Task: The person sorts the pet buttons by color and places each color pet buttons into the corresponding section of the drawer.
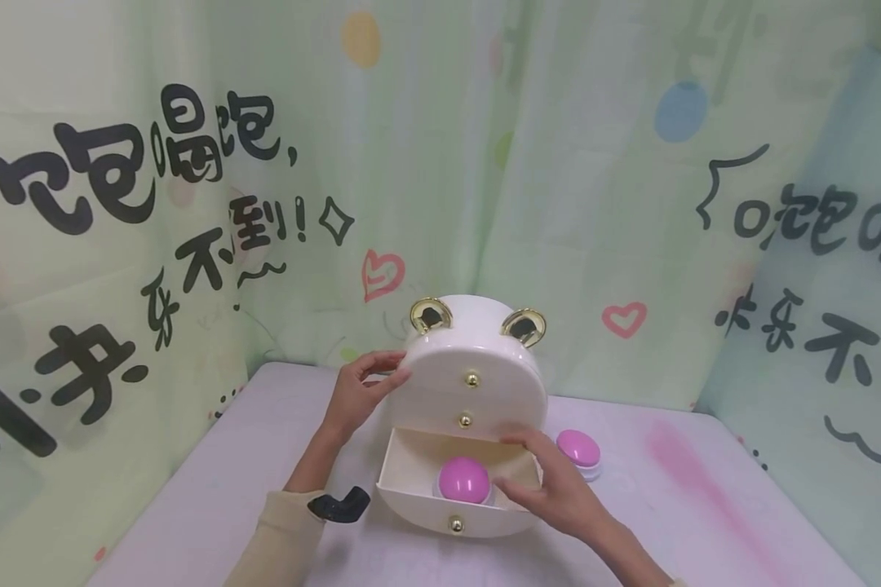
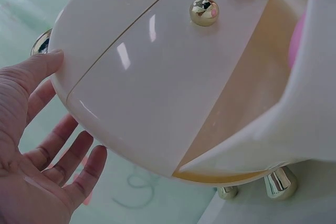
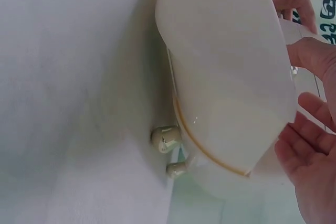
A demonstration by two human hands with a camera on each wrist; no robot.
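Note:
A white, rounded drawer box [image 1: 429, 395] with gold ring ears and gold ball knobs stands on the table. Its bottom drawer [image 1: 414, 505] is pulled out, and a pink dome on a white base [image 1: 464, 479] sits inside. My left hand [image 1: 356, 399] rests against the box's upper left side, thumb toward the front edge; in the left wrist view its fingers are spread along that side. Over the drawer's right side is my right hand [image 1: 561, 489], thumb and fingers apart beside the pink dome. The right wrist view shows these fingers [image 3: 302, 132] loosely bent at the drawer's edge, holding nothing.
Right of the box, a second pink dome on a white base [image 1: 578, 448] lies on the pale table [image 1: 631, 522]. A pink smear marks the tabletop farther right. Printed curtains [image 1: 440, 163] hang behind and at both sides. Gold feet [image 3: 166, 139] hold up the box.

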